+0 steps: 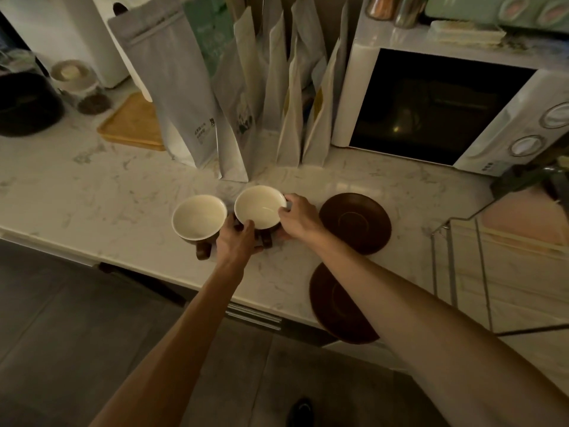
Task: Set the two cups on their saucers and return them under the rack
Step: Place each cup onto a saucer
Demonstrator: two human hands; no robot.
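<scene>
brown-glazed, cream-lined right cup (pixel 260 206) is pinched at its rim by both the left hand (pixel 237 238) and right hand (pixel 297 218), beside the left cup (pixel 198 218) on the marble countertop (pixel 92 195); two brown saucers (pixel 355 223) lie bare nearby.

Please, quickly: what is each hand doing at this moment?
Left hand: closed on the near rim of the right cup.
Right hand: closed on the far side of the same cup.
</scene>
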